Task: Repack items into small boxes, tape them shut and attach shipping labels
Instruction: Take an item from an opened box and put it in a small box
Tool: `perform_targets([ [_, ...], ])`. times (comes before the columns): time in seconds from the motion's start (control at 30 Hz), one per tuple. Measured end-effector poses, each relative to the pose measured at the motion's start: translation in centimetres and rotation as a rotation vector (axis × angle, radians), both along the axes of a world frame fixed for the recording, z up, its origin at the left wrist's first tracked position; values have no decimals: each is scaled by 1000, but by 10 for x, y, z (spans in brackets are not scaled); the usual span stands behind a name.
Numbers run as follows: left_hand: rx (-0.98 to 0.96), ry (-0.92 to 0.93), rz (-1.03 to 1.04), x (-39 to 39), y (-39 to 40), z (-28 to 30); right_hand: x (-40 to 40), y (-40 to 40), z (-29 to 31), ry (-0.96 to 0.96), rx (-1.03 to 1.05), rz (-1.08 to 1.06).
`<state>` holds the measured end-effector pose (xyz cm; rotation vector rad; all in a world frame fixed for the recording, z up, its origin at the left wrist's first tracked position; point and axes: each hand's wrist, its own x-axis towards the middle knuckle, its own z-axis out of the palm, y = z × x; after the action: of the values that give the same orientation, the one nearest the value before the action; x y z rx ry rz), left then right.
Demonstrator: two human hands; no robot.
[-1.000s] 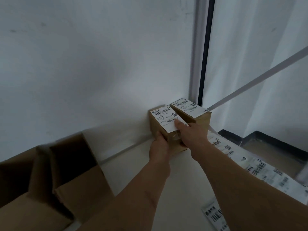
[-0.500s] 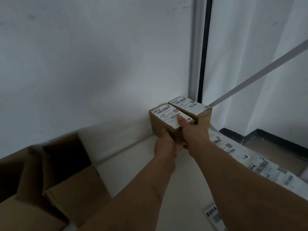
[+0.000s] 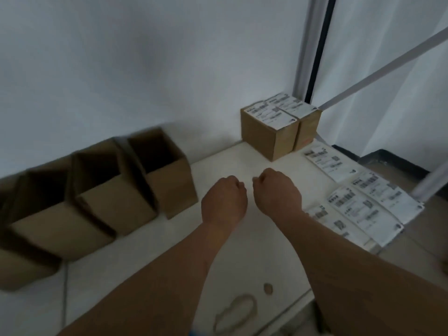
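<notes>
Both hands, left [image 3: 224, 198] and right [image 3: 277, 194], hover empty with fingers curled under. Two labelled boxes [image 3: 269, 134] sit beyond them, parked against the wall as finished. Open boxes [image 3: 167, 173] wait leftward; labels [image 3: 358, 202] rightward, handy.

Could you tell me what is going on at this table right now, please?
A person is packing small boxes for shipping. Two labelled boxes stand side by side in the far corner of the table. The left hand and right hand hover above the table, fingers curled, holding nothing. Open empty boxes wait along the wall, and loose shipping labels lie to the right.
</notes>
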<state>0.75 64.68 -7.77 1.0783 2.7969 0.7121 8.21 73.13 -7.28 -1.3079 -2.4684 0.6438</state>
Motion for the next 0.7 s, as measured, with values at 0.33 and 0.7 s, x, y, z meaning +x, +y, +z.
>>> perform_targets([
  [0.33,-291,610,-227,24,-244,45,32,-182,43,-218,446,517],
  [0.7,-398,545,119,48,-484,112,9,-403,92,-78,390,771],
])
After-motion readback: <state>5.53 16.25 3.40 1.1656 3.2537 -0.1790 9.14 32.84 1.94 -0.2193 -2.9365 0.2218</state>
